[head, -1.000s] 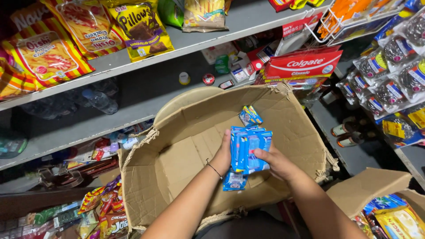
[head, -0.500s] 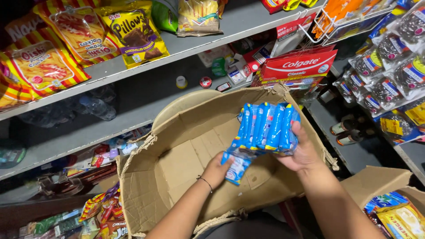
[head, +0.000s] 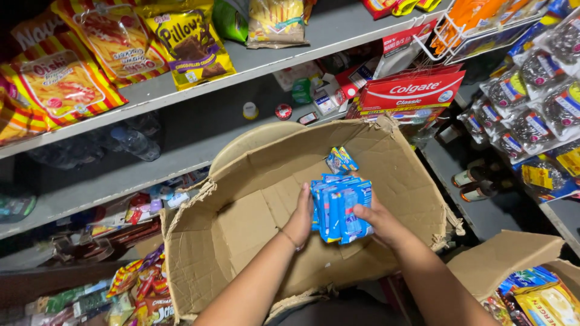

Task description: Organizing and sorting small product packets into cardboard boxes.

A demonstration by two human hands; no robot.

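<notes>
Now both hands are closed on one stack of blue packets [head: 339,210] held over the open cardboard box [head: 241,241]. Left hand [head: 300,216] presses flat against the stack's left side, thin bracelet at the wrist; right hand [head: 379,220] grips the right side, thumb across the front packets. The hands sit close together with only the stack between them.

Versus half a second ago: the stack was then raised higher and to the right, held by the right hand alone, while the left hand was lower in the box on a separate blue packet. That packet is no longer apart; the left hand has come up to the stack, and the stack has come down toward the box's middle. A second ago the stack was also low in the box, so its position roughly matches that one.

Just beyond the stack, one small blue packet with yellow [head: 341,160] lies against the box's far inner wall, apart from the hands.

At lower right, a second open carton [head: 513,253] holds coloured packs. Behind the box, a red-and-white toothpaste carton [head: 411,90] lies on the grey shelf [head: 199,139]. Farther up, yellow and red snack bags [head: 187,48] sit on the upper shelf.
</notes>
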